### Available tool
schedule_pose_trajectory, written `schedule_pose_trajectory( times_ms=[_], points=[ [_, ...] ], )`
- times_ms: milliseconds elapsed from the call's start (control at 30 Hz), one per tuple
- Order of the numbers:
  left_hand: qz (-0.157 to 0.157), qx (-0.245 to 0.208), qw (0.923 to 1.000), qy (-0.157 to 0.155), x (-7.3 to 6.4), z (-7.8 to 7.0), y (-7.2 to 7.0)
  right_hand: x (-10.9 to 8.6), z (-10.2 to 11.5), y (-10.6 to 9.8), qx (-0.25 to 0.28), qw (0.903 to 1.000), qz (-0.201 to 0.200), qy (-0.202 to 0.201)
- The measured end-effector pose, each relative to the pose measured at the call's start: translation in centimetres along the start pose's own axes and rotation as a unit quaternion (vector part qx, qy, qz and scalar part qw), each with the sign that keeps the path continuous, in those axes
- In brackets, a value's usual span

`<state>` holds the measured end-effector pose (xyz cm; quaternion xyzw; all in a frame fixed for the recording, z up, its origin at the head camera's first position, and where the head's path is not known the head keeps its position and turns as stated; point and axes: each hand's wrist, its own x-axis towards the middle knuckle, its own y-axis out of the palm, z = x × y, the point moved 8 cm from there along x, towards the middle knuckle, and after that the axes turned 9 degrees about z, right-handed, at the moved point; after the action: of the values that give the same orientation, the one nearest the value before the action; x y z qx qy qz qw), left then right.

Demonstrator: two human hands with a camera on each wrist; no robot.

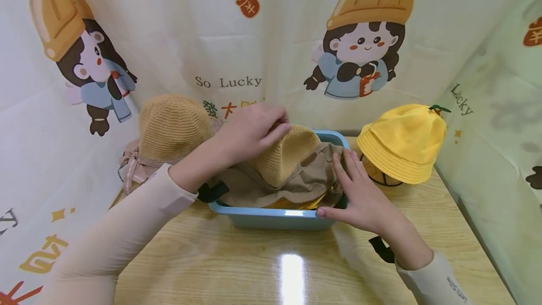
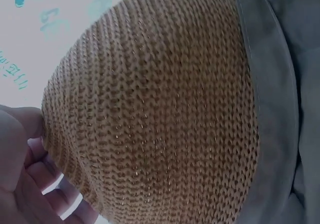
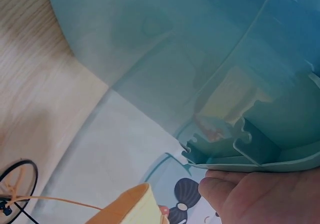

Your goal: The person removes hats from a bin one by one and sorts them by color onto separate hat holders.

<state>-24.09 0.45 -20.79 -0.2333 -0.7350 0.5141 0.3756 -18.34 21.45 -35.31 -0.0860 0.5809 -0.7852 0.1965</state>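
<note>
A tan knitted hat (image 1: 292, 154) with a brownish cloth brim (image 2: 272, 103) lies crown up in a blue plastic basin (image 1: 275, 220). At the top of its crown, my left hand (image 1: 254, 128) pinches the knit (image 2: 150, 103) between thumb and fingers. The crown is creased below that pinch. My right hand (image 1: 360, 194) rests spread on the basin's right front corner, fingers on the right rim and thumb on the front rim. In the right wrist view, the right hand (image 3: 270, 199) touches the rim beside the basin's blue wall (image 3: 135, 38). Some yellow fabric (image 1: 315, 201) shows under the brown cloth.
Left of the basin stands another tan knitted hat (image 1: 173, 128) with a pinkish bow (image 1: 133, 161). A yellow bucket hat (image 1: 404, 142) sits on a black-ringed stand (image 1: 383, 175) at the right. Printed cloth (image 1: 283, 51) hangs round the wooden table (image 1: 237, 267).
</note>
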Motion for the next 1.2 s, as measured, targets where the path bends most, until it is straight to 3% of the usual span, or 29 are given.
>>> schedule_pose_trajectory(
  times_ms=[300, 533, 667, 900, 1200],
  points=[
    [-0.053, 0.022, 0.9983, -0.001, -0.6, -0.2, -4.1, 0.3, 0.0, 0.2, 0.004, 1.0000, 0.009, 0.000],
    [-0.099, 0.046, 0.9940, 0.005, -1.1, 0.0, -6.3, 0.2, -0.1, 0.3, 0.004, 1.0000, 0.003, -0.006],
    [-0.156, 0.072, 0.9848, 0.025, -1.9, 0.1, -7.9, 0.2, -0.2, 0.4, 0.002, 1.0000, 0.006, -0.005],
    [-0.250, 0.142, 0.9542, 0.082, -3.8, -0.5, -10.3, 0.0, -0.2, 0.4, 0.004, 1.0000, 0.004, -0.008],
    [-0.276, 0.091, 0.9534, 0.082, -5.4, 1.4, -12.6, 0.0, -0.2, 0.2, 0.006, 1.0000, 0.006, -0.003]
  ],
)
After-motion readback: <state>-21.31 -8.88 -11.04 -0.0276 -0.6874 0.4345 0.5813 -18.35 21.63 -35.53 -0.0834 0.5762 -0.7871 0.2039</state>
